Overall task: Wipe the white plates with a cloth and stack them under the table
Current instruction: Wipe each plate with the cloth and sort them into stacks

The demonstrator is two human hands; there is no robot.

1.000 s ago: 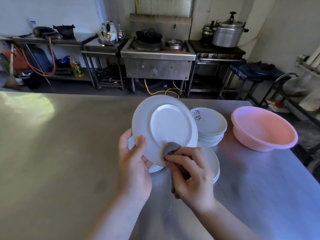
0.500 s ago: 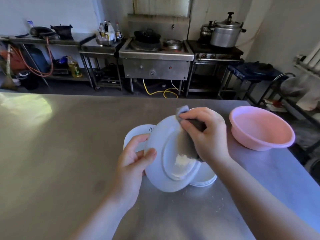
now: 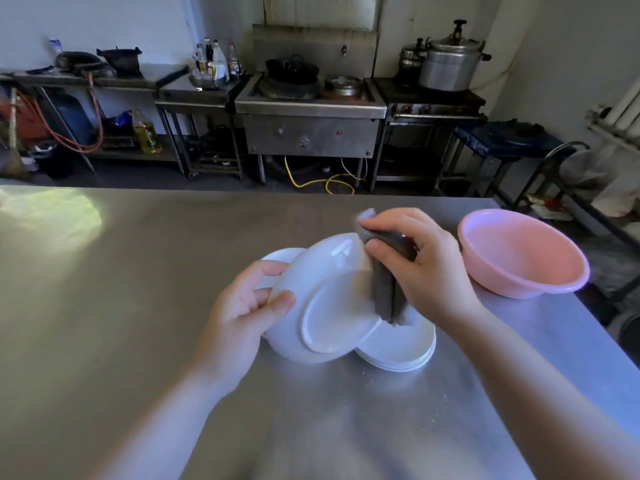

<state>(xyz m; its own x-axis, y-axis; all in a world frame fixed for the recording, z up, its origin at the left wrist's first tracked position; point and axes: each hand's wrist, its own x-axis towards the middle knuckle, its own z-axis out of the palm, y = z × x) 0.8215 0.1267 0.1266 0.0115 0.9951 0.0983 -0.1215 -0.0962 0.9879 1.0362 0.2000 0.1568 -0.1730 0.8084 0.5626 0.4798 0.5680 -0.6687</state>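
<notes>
Basin of pink plastic [image 3: 523, 252] is sitting empty near the right edge of the steel table [image 3: 138, 306], just beside a low stack of white plates [image 3: 401, 351] and another plate [image 3: 280, 258] lying behind. Above the stack, the left hand [image 3: 242, 320] is gripping the rim of a tilted round white plate [image 3: 322, 303], underside up, while the right hand [image 3: 415, 258] is clutching a dark grey cloth [image 3: 386, 289] hanging against it.

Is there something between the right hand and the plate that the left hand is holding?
Yes. The dark cloth lies between the right hand and the underside of the held plate; the hand grips it and drapes it over the plate's far edge. The left hand grips the plate's left rim directly, with nothing between.
</notes>
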